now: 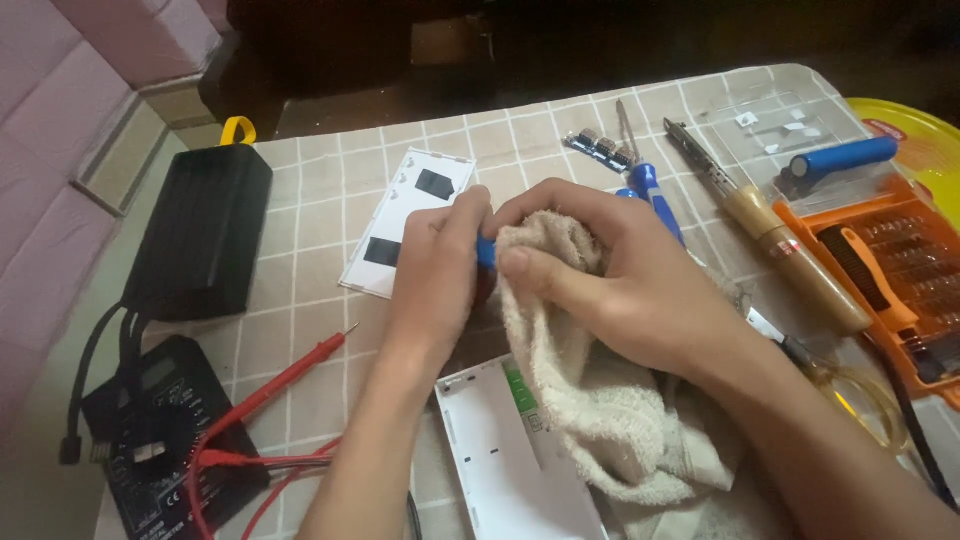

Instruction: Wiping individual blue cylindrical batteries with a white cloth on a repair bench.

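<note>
The cream towel (pixel 610 420) pinched in the right hand (pixel 640 290) is rough, looped terry cloth, matt and nubbly, wrapped about a smooth blue cylinder (pixel 485 250) held by the left hand (pixel 435 270). Below them lies a white case (pixel 500 470) of smooth, faintly glossy plastic, and the table wears a checked tablecloth (pixel 320 200) with a flat, matt look. The soldering iron (pixel 775 235) has a varnished wooden handle and a dull metal tip, the multimeter (pixel 160 450) is matt black plastic with shiny red leads, and the screwdriver tray (pixel 900 270) is bright orange plastic.
</note>
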